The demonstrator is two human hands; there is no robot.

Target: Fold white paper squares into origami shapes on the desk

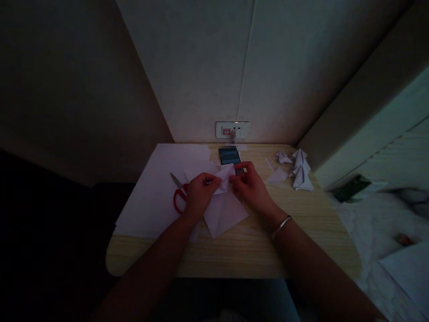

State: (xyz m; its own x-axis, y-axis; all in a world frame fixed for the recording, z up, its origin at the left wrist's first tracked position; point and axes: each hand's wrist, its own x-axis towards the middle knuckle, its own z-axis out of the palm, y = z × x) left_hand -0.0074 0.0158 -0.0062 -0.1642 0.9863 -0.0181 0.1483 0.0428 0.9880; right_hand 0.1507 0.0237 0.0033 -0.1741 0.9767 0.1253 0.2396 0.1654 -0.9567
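Observation:
Near the middle of the wooden table, a folded piece of white paper (224, 175) is pinched between both hands. My left hand (201, 193) grips its left edge with thumb and finger together. On the other side, my right hand (250, 187) has its fingers closed on the right edge. Beneath the hands lies a flat, creased sheet of paper (223, 217). Scissors with red handles (179, 197) rest just left of my left hand, partly covered by it. A phone (229, 155) with a lit screen lies behind the folded paper.
A stack of white paper (150, 192) covers the table's left side. Several folded paper figures (301, 172) stand at the back right, beside paper scraps (277, 175). A wall socket (232, 130) with a plug sits behind the table (321, 232).

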